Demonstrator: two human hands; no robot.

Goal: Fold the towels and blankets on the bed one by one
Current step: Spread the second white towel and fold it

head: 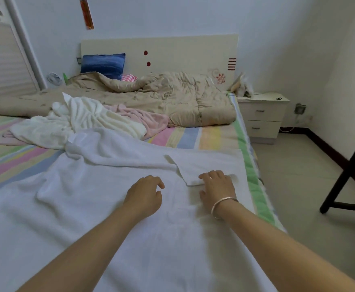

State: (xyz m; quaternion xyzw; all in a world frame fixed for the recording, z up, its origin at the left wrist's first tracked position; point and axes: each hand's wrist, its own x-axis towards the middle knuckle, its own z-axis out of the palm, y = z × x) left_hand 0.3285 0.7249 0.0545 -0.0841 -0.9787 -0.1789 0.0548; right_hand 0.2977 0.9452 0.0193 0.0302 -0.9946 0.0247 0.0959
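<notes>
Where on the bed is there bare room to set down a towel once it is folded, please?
Two bare strips of striped sheet: one on the right, between the beige quilt, the pink blanket and the white towel; one on the left, between that towel and the cream towel heap. The middle and the head end are crowded.

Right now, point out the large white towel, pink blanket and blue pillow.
large white towel (109,207), head view, its flat middle.
pink blanket (151,121), head view, its bunched right end.
blue pillow (103,63), head view, centre of its front.

The striped bed (193,138) carries a white towel (109,207), cream towel (88,119), pink blanket (149,120), beige quilt (172,98).
</notes>
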